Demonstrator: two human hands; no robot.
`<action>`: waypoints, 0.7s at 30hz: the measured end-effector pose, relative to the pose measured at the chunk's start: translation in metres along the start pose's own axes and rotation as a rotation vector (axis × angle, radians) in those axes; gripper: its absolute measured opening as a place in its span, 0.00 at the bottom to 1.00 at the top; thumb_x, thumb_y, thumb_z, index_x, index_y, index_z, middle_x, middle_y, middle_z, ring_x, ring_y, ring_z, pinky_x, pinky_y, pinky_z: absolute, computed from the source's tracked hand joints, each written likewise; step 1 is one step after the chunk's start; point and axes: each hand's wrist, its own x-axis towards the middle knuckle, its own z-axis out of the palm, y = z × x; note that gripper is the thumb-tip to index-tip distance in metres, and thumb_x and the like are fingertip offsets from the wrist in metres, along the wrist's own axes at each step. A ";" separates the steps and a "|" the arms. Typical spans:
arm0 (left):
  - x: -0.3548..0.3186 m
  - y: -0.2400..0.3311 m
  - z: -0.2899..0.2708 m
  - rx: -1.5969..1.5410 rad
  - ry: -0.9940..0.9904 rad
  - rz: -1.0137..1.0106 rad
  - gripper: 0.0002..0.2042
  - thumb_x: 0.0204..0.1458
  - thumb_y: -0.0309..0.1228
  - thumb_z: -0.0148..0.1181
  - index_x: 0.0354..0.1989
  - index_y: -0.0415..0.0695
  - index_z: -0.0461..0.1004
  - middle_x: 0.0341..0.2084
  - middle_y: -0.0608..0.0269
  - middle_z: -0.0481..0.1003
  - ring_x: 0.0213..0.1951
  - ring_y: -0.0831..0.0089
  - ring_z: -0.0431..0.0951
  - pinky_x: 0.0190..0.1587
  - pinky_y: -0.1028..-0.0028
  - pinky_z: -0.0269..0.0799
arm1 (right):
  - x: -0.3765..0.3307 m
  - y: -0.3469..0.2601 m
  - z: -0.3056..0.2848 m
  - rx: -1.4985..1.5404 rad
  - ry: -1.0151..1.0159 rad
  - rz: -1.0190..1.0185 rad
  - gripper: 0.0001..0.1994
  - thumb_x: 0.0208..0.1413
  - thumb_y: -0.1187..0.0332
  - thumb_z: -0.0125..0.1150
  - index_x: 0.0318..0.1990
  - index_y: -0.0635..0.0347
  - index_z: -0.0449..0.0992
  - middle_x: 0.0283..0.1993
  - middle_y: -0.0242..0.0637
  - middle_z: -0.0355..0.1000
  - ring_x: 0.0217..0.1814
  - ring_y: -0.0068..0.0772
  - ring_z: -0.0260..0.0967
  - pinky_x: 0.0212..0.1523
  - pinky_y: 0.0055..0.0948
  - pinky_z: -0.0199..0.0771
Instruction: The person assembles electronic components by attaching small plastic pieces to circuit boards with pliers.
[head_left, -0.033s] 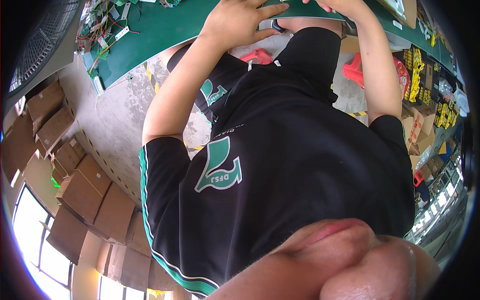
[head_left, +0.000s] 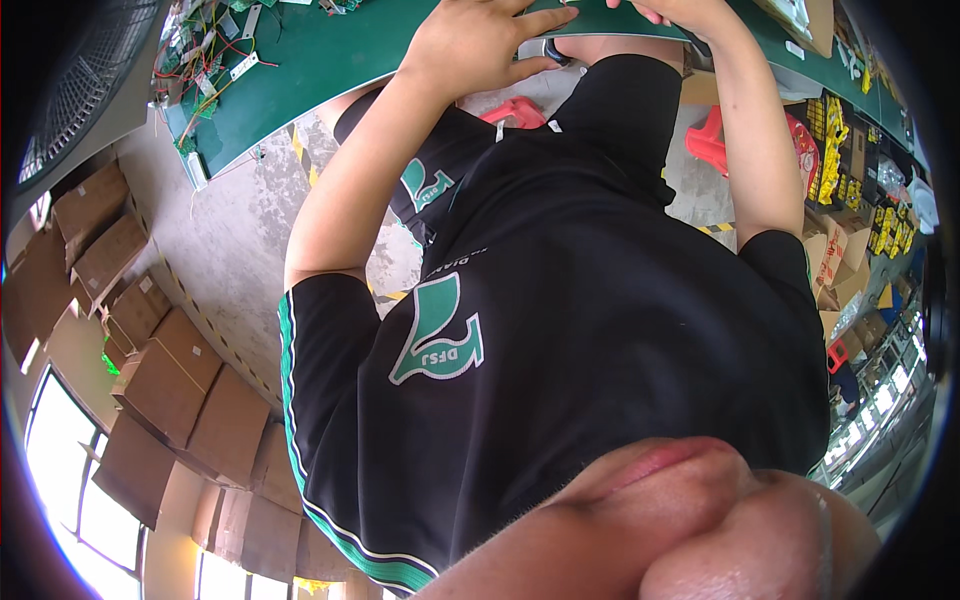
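At the upper edge of the view, my left hand point(head_left: 470, 45) is over the near edge of a green-topped workbench point(head_left: 310, 60). Its index finger and thumb are stretched out and apart; the other fingers are partly cut off by the picture's edge. Beside it on the right, my right hand point(head_left: 695, 14) has its visible fingers curled in toward the left one. Most of that hand lies beyond the frame, and whatever its fingertips hold is out of sight. Small circuit boards point(head_left: 205, 85) with red and black wires lie heaped on the bench to the left.
A large fan point(head_left: 85, 80) stands at the far left. Brown cardboard boxes point(head_left: 170, 375) are stacked along the left wall. Red plastic stools point(head_left: 707, 142) show under the bench. To the right are an open carton point(head_left: 815, 22) on the bench and yellow-and-black packed parts point(head_left: 828, 150).
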 end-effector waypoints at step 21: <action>-0.004 -0.003 0.000 -0.042 0.035 -0.002 0.31 0.54 0.49 0.66 0.67 0.58 0.71 0.70 0.54 0.65 0.74 0.51 0.57 0.75 0.47 0.48 | 0.023 0.019 0.009 0.106 -0.087 0.106 0.04 0.64 0.72 0.61 0.38 0.62 0.75 0.26 0.27 0.70 0.20 0.14 0.61 0.20 0.19 0.60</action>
